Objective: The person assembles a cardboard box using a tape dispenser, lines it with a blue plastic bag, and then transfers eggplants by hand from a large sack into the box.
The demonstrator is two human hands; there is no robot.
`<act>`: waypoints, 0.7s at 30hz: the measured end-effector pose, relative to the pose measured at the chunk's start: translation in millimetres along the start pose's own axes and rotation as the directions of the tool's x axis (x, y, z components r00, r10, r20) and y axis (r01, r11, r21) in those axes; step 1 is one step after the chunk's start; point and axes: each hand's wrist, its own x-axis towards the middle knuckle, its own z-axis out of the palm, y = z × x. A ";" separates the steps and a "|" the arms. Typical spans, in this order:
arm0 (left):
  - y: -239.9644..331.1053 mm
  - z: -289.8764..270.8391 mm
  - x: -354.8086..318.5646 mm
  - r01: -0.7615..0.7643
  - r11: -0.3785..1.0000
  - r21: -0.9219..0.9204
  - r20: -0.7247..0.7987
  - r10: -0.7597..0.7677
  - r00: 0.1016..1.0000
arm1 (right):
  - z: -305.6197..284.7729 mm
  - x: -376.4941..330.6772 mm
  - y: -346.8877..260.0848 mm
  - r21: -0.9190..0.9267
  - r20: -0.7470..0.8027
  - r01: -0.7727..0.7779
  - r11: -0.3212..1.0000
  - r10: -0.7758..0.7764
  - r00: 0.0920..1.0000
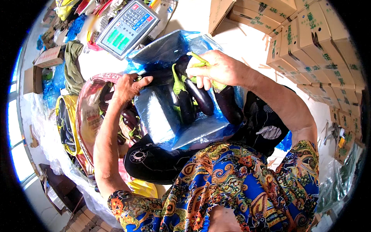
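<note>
In front of me stands an open box lined with blue plastic, with several dark purple eggplants lying in it. My right hand is closed over its right side, with a green stem sticking out between thumb and fingers. Below that hand hangs or lies a long eggplant, its green cap against my fingers. At the box's left rim my left hand is closed around the stem end of another dark eggplant, which points right into the box. My left fingertips are partly hidden.
A digital scale stands beyond the box. On the left are a reddish sack of eggplants and a yellow bag. Stacked cardboard cartons line the right side. My black-clad knees flank the box.
</note>
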 end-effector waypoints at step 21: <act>11.2 40.7 76.0 -0.372 0.831 0.414 0.184 0.324 0.928 | -22.6 -32.7 -28.2 0.106 0.139 -0.033 0.994 0.018 0.990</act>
